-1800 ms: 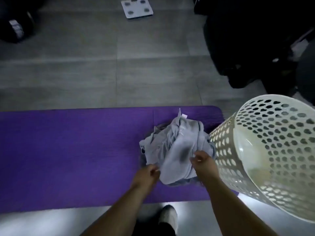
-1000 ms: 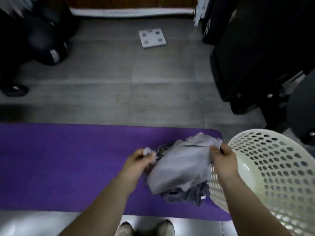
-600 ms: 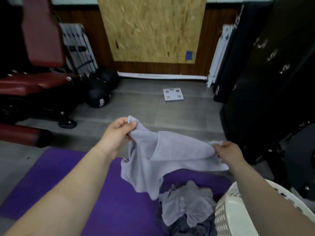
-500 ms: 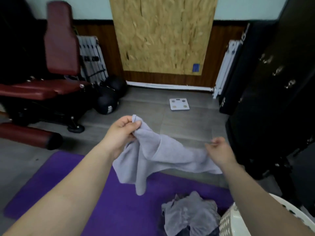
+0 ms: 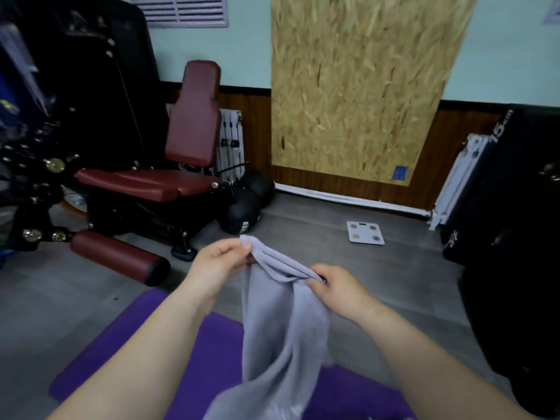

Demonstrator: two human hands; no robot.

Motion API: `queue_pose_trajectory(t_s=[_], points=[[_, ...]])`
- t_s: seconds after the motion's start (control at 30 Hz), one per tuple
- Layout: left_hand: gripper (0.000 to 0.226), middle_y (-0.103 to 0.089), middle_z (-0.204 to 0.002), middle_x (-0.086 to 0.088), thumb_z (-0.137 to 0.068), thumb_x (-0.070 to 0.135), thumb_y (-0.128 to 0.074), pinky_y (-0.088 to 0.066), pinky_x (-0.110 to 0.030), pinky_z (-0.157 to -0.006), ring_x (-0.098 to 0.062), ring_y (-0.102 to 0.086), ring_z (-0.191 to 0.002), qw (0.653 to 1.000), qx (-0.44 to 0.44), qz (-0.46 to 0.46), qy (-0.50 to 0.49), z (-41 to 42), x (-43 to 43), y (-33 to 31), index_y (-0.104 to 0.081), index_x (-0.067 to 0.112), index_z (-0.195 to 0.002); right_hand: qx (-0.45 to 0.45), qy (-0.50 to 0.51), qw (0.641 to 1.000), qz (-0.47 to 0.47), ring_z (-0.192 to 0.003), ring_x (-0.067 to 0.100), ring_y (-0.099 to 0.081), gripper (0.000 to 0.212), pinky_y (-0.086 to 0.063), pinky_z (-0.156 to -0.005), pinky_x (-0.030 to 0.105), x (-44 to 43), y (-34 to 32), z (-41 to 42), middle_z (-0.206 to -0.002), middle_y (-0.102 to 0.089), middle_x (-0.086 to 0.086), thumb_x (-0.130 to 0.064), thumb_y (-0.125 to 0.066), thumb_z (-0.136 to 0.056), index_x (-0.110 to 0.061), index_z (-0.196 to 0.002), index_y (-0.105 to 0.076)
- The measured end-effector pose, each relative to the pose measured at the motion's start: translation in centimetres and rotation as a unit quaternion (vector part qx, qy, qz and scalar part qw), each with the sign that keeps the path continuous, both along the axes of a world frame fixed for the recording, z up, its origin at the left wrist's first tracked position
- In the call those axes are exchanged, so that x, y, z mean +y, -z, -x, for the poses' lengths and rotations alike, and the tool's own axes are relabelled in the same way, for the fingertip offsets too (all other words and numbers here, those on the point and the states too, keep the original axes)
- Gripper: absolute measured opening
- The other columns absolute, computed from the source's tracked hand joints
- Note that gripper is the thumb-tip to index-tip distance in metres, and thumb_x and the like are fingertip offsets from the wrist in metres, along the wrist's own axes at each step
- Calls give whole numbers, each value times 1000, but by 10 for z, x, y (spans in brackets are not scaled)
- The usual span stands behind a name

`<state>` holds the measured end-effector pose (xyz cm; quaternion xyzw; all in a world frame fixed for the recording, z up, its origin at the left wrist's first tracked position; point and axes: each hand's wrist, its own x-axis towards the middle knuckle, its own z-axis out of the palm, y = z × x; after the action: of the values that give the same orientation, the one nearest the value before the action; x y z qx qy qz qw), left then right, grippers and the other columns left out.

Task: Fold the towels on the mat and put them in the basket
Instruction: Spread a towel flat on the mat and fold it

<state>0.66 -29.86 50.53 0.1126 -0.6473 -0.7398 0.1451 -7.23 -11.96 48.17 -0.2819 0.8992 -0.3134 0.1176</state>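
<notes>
A light grey towel point(image 5: 281, 325) hangs in the air in front of me, above the purple mat point(image 5: 127, 344). My left hand point(image 5: 218, 262) pinches its top corner between thumb and fingers. My right hand point(image 5: 336, 286) grips the top edge a short way to the right, so the cloth sags between the two hands and drapes down to the bottom of the view. The basket and the pile of other towels are out of view.
A dark red padded gym bench point(image 5: 157, 177) stands at the left, with two black medicine balls point(image 5: 242, 213) beside it. A white bathroom scale point(image 5: 365, 232) lies on the grey floor. Black equipment point(image 5: 515, 207) fills the right side. A chipboard panel point(image 5: 357, 86) leans on the wall.
I lifted the grey towel off the pile and raised it. My hands have come closer together along its top edge. The view tilted up, so the basket and pile dropped out of sight.
</notes>
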Motion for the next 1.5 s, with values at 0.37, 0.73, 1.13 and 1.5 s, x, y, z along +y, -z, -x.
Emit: queue_pose_trajectory(t_s=[0.37,0.73,1.13,1.5], points=[[35,-59,-107,10,-77,14,-64,-43,-2,-77,12,-56,-91,972,-20,107,210,4,-158,18,-56,20,-111,-176,5,974,146,-65,1,-48,18,-38,-60,15,-186,-22,-15,-73,-56,-1,-9,-47,-93,-13,-79,-59],[38,-35,-33,11,-77,15,-72,-24,-13,-41,-2,-33,-35,944,-107,265,165,31,-223,49,-45,16,-50,-38,-5,985,-166,-61,0,-44,14,-35,-46,8,-216,-56,1,-65,-47,-16,-20,-69,-79,-26,-79,-56],[44,-37,-54,6,-81,36,-64,-25,-23,-48,-12,-38,-56,770,-292,526,211,2,-304,113,-35,22,-51,96,140,985,-23,-78,6,-54,10,-35,-56,9,-202,-72,33,-81,-64,8,-9,-64,-83,-1,-85,-69],[45,-48,-52,1,-83,42,-61,-23,-24,-49,-11,-38,-53,806,-134,540,204,10,-244,73,-45,13,-53,-186,46,978,-88,-104,14,-49,43,-34,-72,7,-234,27,-24,-109,-52,4,-7,-66,-81,-6,-121,-50]])
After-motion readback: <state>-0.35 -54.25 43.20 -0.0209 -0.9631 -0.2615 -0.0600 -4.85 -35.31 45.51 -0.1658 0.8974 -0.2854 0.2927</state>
